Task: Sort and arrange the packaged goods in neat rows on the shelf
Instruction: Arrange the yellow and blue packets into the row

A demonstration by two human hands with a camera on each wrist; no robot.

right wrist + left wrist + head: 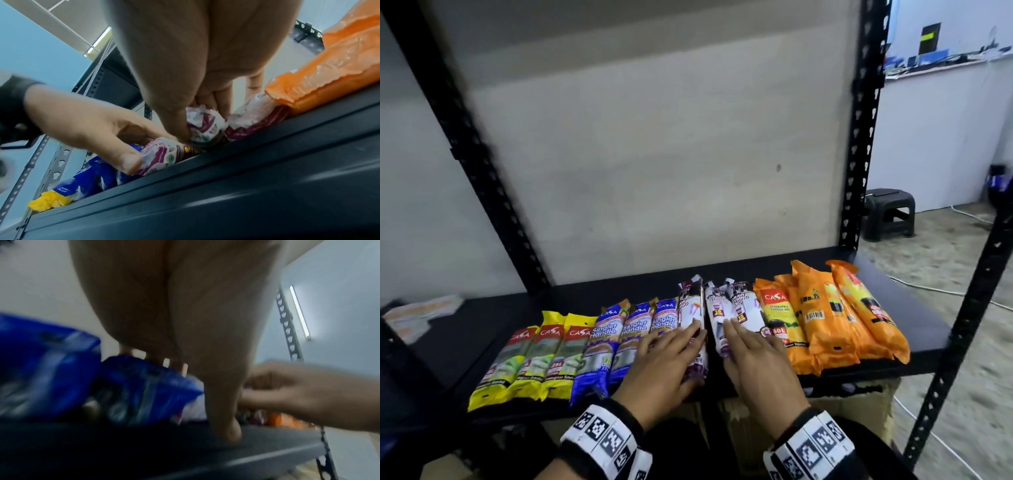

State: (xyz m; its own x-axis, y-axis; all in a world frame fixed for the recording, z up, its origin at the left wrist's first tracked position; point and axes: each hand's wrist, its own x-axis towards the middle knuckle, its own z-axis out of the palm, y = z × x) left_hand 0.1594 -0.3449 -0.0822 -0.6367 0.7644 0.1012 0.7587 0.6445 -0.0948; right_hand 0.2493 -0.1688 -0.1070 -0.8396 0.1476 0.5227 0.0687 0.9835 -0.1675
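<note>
On the black shelf packs lie side by side in one row: yellow packs, blue packs, three white-and-purple drawstring packs, and orange packs. My left hand lies flat with straight fingers over the leftmost white-and-purple pack and the neighbouring blue pack. In the right wrist view its thumb touches that pack's near end. My right hand rests flat on the other two white-and-purple packs, thumb beside the middle one.
Black perforated uprights frame the shelf against a grey wall. Papers lie at the shelf's far left. A cardboard box sits below the front edge. A black stool and a white cable are on the floor to the right.
</note>
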